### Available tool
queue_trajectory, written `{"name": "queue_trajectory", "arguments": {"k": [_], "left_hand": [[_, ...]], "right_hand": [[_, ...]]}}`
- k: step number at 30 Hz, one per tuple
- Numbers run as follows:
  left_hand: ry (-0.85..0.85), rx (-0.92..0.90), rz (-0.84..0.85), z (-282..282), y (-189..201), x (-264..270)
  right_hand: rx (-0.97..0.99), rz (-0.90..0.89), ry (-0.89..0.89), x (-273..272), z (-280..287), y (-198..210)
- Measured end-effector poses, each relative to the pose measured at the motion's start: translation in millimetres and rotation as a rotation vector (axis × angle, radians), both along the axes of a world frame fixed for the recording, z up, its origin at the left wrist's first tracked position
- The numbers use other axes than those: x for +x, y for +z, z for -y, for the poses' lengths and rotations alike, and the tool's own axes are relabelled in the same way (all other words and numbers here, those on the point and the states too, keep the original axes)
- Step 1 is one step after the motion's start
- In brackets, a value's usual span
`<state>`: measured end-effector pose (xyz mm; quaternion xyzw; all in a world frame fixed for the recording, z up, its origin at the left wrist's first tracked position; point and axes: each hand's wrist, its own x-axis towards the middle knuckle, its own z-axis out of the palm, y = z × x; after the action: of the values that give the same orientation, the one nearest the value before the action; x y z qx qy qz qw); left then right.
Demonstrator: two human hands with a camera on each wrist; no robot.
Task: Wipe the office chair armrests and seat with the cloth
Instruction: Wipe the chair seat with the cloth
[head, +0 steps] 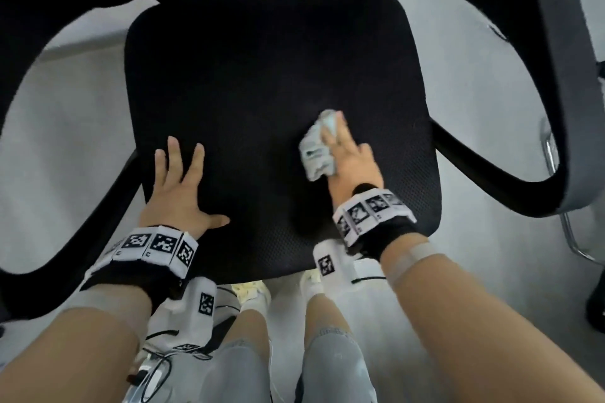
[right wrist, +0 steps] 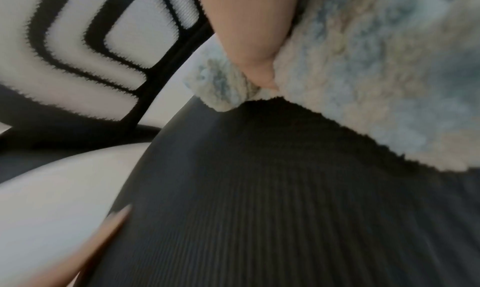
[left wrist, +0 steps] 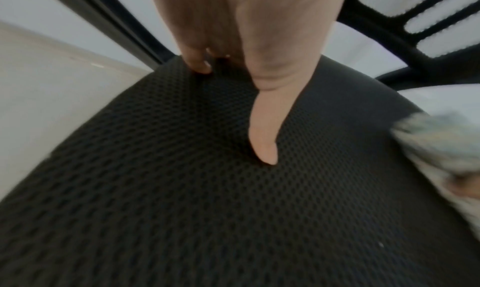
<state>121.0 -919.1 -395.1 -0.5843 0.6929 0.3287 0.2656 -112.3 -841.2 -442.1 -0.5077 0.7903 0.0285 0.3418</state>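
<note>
Floor (head: 65, 147) pale grey beneath a black office chair; mesh seat (head: 262, 75) fills the head view, curved armrests (head: 510, 127) either side. Left hand (head: 178, 196) flat on the seat's near-left part, fingers straight and spread. Right hand (head: 352, 157) presses the cloth (head: 316, 149), bunched pale blue-grey, onto the seat's right half, fingers laid over it. Right wrist view adds the thumb (right wrist: 249, 51) dug into the cloth's pile and the slatted backrest (right wrist: 145, 98). Left wrist view shows the seat's weave and the thumb (left wrist: 267, 131) touching it.
</note>
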Motion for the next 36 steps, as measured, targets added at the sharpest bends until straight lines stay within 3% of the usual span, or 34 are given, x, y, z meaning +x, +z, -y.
{"name": "queue_trajectory", "arguments": {"k": [3,6,9,13,15,19,22,24,28,31,32,35,36], "left_hand": [[0.154,-0.090,0.009,1,1,14],[0.161,-0.111,0.034,-1,-7,11],[0.187,-0.123,-0.002,-1,-11,10],[0.158,-0.147,-0.061,1,-9,22],[0.141,-0.119,-0.064,4,-9,29],[0.110,-0.096,-0.067,7,-10,30],[0.077,-0.050,-0.082,12,-12,33],[0.089,0.012,-0.108,19,-11,38],[0.114,0.062,-0.178,28,-7,47],[0.113,0.038,-0.153,21,-6,44],[0.119,0.033,-0.135,19,-5,43],[0.135,0.005,-0.099,13,-3,40],[0.143,-0.013,-0.094,11,-3,39]], "right_hand": [[-0.013,-0.082,-0.319,-37,17,11],[0.056,-0.108,-0.412,-20,56,25],[0.055,-0.032,-0.231,48,99,32],[0.050,0.176,0.203,121,125,40],[0.110,0.196,0.308,115,132,40],[0.137,0.003,-0.017,59,150,40],[0.098,-0.102,0.023,48,161,42],[0.096,-0.091,0.068,73,158,45],[0.035,0.036,0.516,132,107,44],[0.022,0.080,0.732,107,66,28],[0.036,0.040,0.652,87,57,20],[0.122,-0.084,0.081,15,36,18],[0.144,-0.142,-0.035,-3,29,21]]}}
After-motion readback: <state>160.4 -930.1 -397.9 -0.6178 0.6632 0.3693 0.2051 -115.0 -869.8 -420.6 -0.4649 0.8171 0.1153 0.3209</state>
